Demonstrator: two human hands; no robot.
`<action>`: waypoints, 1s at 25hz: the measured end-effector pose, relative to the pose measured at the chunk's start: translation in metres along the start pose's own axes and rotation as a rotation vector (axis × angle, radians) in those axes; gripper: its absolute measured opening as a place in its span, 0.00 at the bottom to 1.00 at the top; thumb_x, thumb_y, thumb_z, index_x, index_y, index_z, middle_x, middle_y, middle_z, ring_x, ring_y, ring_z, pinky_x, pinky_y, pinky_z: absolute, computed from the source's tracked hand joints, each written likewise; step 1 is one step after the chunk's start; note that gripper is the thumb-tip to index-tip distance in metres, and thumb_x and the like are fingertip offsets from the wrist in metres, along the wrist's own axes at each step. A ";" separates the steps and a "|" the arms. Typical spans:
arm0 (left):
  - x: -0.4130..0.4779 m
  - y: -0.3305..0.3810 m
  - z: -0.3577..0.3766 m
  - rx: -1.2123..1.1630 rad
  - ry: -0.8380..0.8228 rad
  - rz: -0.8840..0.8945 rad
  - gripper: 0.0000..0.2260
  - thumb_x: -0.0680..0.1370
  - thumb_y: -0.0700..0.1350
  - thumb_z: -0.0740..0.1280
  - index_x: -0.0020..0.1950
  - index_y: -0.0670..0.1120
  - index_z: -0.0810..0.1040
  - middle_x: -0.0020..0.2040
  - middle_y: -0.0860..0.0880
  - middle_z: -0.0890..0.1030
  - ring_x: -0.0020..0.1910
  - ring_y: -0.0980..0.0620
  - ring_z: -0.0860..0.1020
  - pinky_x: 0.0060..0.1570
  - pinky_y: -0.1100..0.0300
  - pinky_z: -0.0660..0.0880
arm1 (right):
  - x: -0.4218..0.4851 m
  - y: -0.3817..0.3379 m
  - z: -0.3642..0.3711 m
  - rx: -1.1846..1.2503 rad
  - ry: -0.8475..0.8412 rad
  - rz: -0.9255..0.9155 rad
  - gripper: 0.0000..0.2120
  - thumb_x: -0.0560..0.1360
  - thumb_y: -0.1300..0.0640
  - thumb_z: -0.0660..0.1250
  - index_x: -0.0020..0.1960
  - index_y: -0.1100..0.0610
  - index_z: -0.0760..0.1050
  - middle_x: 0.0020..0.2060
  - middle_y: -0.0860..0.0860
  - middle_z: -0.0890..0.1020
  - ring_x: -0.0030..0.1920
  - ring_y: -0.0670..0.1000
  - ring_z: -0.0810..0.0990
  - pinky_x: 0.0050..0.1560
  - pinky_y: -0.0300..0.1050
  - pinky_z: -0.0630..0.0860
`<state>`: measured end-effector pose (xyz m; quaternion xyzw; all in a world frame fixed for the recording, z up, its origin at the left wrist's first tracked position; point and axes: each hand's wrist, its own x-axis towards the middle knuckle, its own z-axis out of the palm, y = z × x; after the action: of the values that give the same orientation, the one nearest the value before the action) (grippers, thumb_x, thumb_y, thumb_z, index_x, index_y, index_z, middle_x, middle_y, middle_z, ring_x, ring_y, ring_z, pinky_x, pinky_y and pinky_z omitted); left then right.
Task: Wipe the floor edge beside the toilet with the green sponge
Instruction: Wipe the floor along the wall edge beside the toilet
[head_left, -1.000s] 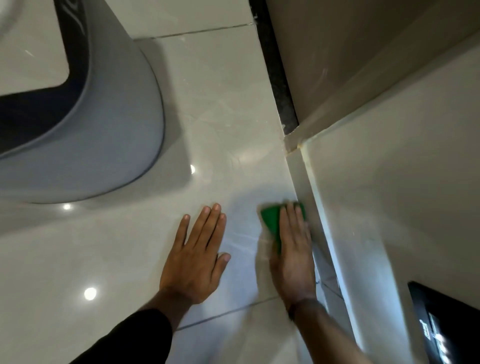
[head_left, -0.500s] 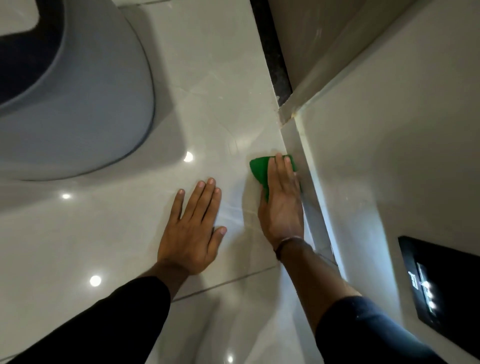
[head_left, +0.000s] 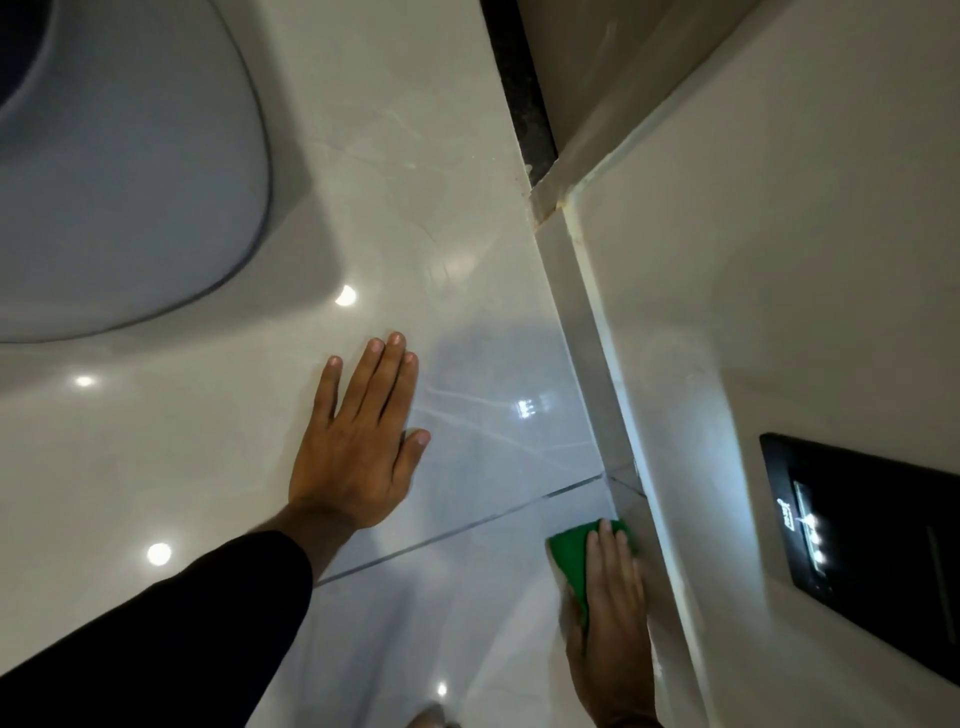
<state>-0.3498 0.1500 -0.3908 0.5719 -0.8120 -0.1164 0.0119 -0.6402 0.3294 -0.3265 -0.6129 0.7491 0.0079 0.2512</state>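
Green sponge (head_left: 571, 558) lies flat on the shiny floor (head_left: 441, 208), at the near right, right up against the low edge strip (head_left: 587, 364) where the floor meets the wall (head_left: 779, 260).

Going left to right: the toilet (head_left: 130, 182) fills the far left, big and round and grey. The floor next to it is pale tile with small bright spots of light on it. The left hand (head_left: 353, 447) rests flat on the floor, well apart from the sponge. Its fingers (head_left: 384, 374) are spread out straight and hold nothing. A black sleeve (head_left: 182, 623) covers that arm. A thin dark tile line (head_left: 467, 525) runs across the floor between the two hands.

The right hand (head_left: 610, 608) presses down on top of the sponge. Its fingers lie flat and close together over the green, pinning it to the floor just past the tile line. On the wall at the right is a black panel (head_left: 857, 545) with small lights.
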 end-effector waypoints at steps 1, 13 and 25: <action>0.000 0.000 -0.001 0.002 -0.010 -0.004 0.34 0.88 0.58 0.50 0.91 0.41 0.53 0.92 0.41 0.53 0.91 0.40 0.52 0.88 0.35 0.48 | 0.001 0.000 0.001 0.001 -0.015 0.005 0.29 0.85 0.45 0.46 0.80 0.61 0.55 0.79 0.61 0.63 0.81 0.57 0.55 0.79 0.56 0.53; -0.084 -0.004 -0.173 -0.030 -0.130 -0.130 0.33 0.88 0.57 0.56 0.89 0.39 0.61 0.90 0.39 0.60 0.89 0.39 0.60 0.86 0.39 0.54 | -0.004 -0.113 -0.110 0.225 -0.029 0.189 0.28 0.81 0.67 0.64 0.79 0.56 0.65 0.78 0.54 0.68 0.79 0.50 0.58 0.73 0.49 0.65; -0.118 -0.099 -0.447 0.059 0.038 -0.398 0.33 0.87 0.58 0.56 0.87 0.40 0.63 0.88 0.39 0.62 0.87 0.38 0.61 0.83 0.40 0.55 | 0.012 -0.431 -0.283 0.311 0.067 -0.306 0.30 0.80 0.67 0.66 0.79 0.59 0.60 0.77 0.57 0.67 0.79 0.58 0.63 0.76 0.58 0.66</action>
<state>-0.1493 0.1504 0.0371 0.7231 -0.6858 -0.0818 -0.0126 -0.3481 0.1208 0.0431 -0.6733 0.6474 -0.1664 0.3158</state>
